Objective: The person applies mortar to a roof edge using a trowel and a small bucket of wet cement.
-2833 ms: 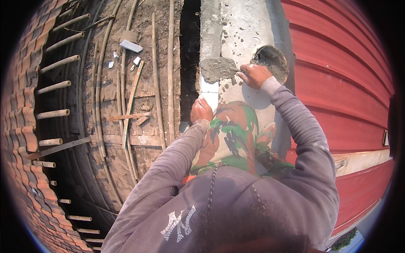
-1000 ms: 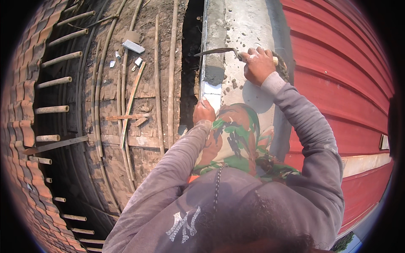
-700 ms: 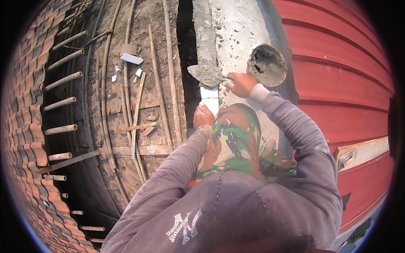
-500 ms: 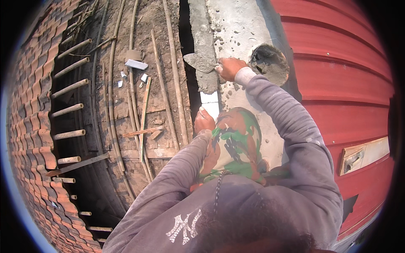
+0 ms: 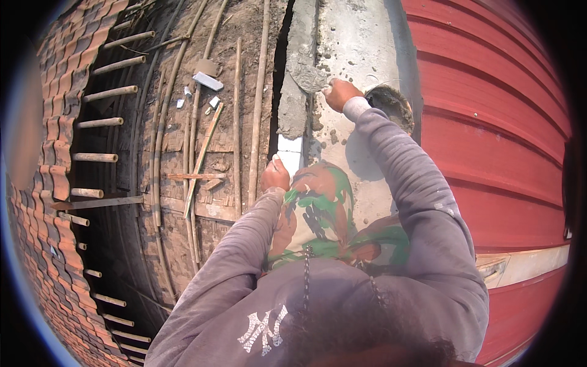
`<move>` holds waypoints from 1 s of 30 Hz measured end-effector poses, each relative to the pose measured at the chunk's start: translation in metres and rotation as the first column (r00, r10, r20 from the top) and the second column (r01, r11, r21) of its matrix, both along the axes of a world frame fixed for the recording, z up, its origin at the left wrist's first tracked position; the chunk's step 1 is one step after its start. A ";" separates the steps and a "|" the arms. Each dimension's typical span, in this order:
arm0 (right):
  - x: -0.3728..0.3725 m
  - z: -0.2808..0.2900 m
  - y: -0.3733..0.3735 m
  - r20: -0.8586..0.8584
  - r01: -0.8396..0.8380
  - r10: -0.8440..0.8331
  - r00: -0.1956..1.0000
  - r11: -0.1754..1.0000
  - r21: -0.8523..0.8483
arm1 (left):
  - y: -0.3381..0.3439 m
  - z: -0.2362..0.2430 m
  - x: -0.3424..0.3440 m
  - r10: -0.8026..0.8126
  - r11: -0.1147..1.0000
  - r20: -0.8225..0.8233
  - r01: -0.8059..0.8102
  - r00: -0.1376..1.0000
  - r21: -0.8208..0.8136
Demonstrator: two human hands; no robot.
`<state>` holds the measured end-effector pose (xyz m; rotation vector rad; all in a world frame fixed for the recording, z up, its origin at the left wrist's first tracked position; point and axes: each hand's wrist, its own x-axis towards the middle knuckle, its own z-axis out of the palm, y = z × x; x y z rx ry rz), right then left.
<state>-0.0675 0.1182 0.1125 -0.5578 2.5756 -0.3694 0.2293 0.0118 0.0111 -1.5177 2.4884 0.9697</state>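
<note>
My right hand (image 5: 342, 95) is closed around the handle of a trowel (image 5: 308, 79). The trowel's mortar-smeared blade lies on the wet grey mortar (image 5: 293, 116) that coats the top of a narrow wall. My left hand (image 5: 275, 175) grips the side of a white block (image 5: 287, 161) at the near, bare end of that wall, its thumb on top. Right of my right hand stands a bucket (image 5: 394, 105) with grey mortar inside, partly hidden by my wrist and sleeve.
A mortar-spattered concrete ledge (image 5: 361, 55) runs beside the wall, with red metal roofing (image 5: 483, 147) to its right. Leftward, past a dark gap, lie bamboo poles (image 5: 237, 122), wood strips and white block scraps (image 5: 208, 81). Orange roof tiles (image 5: 58, 140) edge the far left.
The trowel blade, formerly jutting left past the wall's edge, now lies over the mortar strip. My left hand stays on the white block. The whole view has shifted and turned slightly.
</note>
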 end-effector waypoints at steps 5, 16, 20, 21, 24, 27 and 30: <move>-0.022 0.000 0.022 -0.163 0.096 -0.086 0.983 0.994 0.056 | 0.004 0.010 0.000 0.001 1.000 -0.010 -0.001 1.000 -0.002; -0.170 0.049 -0.116 -0.755 -0.224 0.595 0.274 0.803 0.552 | 0.006 0.008 0.005 0.077 0.997 -0.067 -0.077 0.995 0.003; -0.168 0.037 -0.168 -0.746 -0.252 0.654 0.129 0.749 0.613 | 0.003 0.009 0.005 0.055 0.997 -0.058 -0.052 0.997 0.049; -0.161 0.035 -0.179 -0.719 -0.271 0.683 0.128 0.722 0.637 | 0.003 0.009 0.006 0.058 0.997 -0.037 -0.057 0.998 0.043; -0.131 0.033 -0.196 -0.641 -0.352 0.759 0.118 0.635 0.687 | 0.002 0.008 0.010 0.061 0.998 -0.059 -0.061 0.996 0.004; -0.094 0.039 -0.183 -0.591 -0.430 0.801 0.092 0.568 0.702 | 0.004 0.011 0.011 0.078 0.997 -0.045 -0.077 0.996 0.030; -0.053 0.048 -0.147 -0.561 -0.499 0.823 0.095 0.526 0.689 | 0.004 0.015 0.009 0.073 0.997 -0.054 -0.072 0.996 0.035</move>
